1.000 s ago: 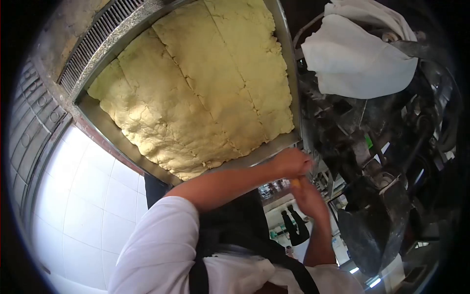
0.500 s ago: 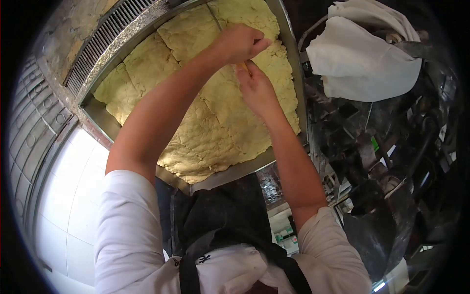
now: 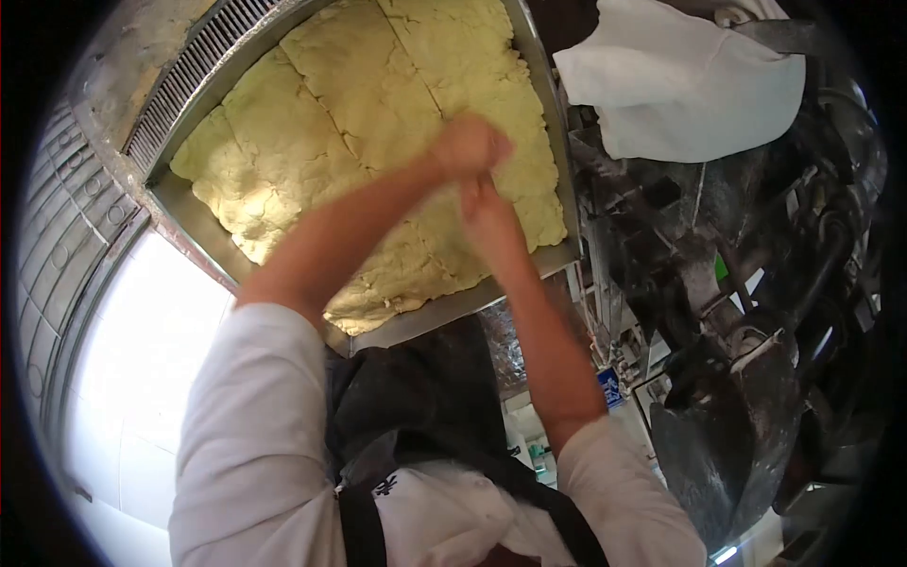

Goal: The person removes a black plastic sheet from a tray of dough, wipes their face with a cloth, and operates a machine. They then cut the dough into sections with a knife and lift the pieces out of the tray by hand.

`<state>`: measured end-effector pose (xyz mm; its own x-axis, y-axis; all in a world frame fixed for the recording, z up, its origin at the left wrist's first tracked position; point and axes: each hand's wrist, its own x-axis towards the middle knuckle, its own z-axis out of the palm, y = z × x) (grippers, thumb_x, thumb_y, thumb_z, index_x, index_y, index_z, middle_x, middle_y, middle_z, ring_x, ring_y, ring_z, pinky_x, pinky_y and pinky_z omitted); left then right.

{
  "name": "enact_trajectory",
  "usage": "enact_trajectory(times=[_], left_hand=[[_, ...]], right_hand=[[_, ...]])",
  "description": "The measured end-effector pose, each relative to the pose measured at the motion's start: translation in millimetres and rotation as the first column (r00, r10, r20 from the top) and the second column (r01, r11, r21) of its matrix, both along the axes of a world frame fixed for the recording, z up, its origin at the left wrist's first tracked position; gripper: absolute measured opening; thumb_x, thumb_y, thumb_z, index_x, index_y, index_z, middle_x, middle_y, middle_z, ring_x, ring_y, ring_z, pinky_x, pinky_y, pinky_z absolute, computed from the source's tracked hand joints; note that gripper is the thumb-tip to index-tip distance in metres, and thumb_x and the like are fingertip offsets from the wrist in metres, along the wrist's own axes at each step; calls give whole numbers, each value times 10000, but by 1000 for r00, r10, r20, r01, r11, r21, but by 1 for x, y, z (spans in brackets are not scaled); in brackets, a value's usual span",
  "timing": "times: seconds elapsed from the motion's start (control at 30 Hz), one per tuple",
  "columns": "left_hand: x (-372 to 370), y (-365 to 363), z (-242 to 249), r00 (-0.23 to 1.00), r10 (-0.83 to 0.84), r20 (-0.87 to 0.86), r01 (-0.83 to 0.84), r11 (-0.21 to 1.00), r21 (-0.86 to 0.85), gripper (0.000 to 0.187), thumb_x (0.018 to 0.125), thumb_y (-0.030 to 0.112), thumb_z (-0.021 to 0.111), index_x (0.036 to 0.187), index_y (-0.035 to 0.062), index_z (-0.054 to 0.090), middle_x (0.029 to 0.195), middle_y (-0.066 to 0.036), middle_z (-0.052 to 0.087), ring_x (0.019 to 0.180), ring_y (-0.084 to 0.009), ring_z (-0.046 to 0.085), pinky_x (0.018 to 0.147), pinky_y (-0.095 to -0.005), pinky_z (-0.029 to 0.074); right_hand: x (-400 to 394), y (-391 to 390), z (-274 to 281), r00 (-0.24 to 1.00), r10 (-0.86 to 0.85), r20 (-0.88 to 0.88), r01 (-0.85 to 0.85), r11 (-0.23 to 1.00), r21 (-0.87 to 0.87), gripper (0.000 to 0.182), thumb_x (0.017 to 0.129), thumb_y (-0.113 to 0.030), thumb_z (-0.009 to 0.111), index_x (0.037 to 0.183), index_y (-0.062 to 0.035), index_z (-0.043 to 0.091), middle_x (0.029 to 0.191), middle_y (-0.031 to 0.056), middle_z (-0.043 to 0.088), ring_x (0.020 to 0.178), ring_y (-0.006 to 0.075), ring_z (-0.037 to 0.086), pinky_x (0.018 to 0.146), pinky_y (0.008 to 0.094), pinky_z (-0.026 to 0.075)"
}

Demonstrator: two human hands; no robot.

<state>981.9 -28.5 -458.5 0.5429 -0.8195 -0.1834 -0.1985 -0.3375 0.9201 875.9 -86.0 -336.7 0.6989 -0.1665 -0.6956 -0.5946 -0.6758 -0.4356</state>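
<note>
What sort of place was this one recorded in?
Probably a bakery or commercial kitchen: a large metal tray holds a broad yellow slab that looks like scored dough, and the person wears a dark apron.

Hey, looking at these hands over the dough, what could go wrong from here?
The left hand and right hand are very close together above the dough, so they might knock each other; blur hides anything they may hold. The left forearm passes over the dough and could brush or dent it if lowered. The dough has ragged edges and split lines, so pulling might tear it unevenly.
</note>
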Motion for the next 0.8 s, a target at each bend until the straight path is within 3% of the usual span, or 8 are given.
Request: enact_trajectory(times=[0.1,0.17,0.23,0.33,0.4,0.57,0.67,0.8], left_hand=[[-132,-28,27,984,-157,88,165,981,-97,108,691,227,640,671,129,599,655,-134,598,657,-366,624,591,-501,481],[-214,-50,54,980,29,-196,44,933,358,176,781,282,618,699,126,632,668,-145,618,631,-384,617,594,-490,493],[-258,-52,48,941,-219,-257,150,953,-262,241,819,327,609,716,111,640,682,-167,616,651,-391,621,605,-495,492],[-255,-57,65,871,-265,-413,195,959,-205,291,840,352,596,714,91,626,693,-184,615,657,-412,611,616,-502,492],[-270,-62,77,916,-216,-339,128,957,-262,321,861,368,585,712,86,618,706,-183,621,655,-420,604,618,-510,491],[-92,-18,201,898,-129,-421,53,981,-187,422,952,435,487,769,94,654,762,-168,651,742,-389,628,663,-501,495],[6,0,163,971,-13,-238,-23,989,-146,410,945,445,492,784,119,682,780,-125,675,779,-357,650,696,-480,511],[97,19,106,991,125,37,-125,992,-2,450,931,425,561,665,62,570,601,-123,556,589,-332,539,585,-431,454]], right_hand=[[-95,-15,47,909,-222,-353,205,975,-86,404,1008,-310,414,1323,-63,465,1035,331,605,1006,519,557,852,545,453],[-184,-25,50,956,-119,-267,101,991,-83,400,1014,-305,402,1294,-29,478,1061,323,598,1009,507,563,853,528,456],[-207,-26,82,911,-175,-374,126,980,-153,390,1020,-287,398,1270,-1,487,1092,325,582,1014,491,567,855,502,462],[-182,-32,115,754,-67,-653,46,998,-48,396,1017,-273,413,1305,-8,468,1133,317,585,1016,484,579,852,474,478],[-151,-48,128,854,-47,-519,-8,995,-104,388,1011,-258,427,1304,-7,468,1079,298,614,973,477,602,826,476,490],[-49,-49,220,945,2,-328,-13,999,-33,319,995,-196,468,1247,-8,530,869,172,665,772,345,658,703,422,499],[8,-31,146,942,-317,-110,333,922,195,338,997,-226,517,1250,-4,552,733,12,542,651,108,492,591,277,417],[86,1,57,941,-318,119,274,919,283,370,991,-280,524,1241,-9,554,686,28,517,612,111,474,572,291,405]])
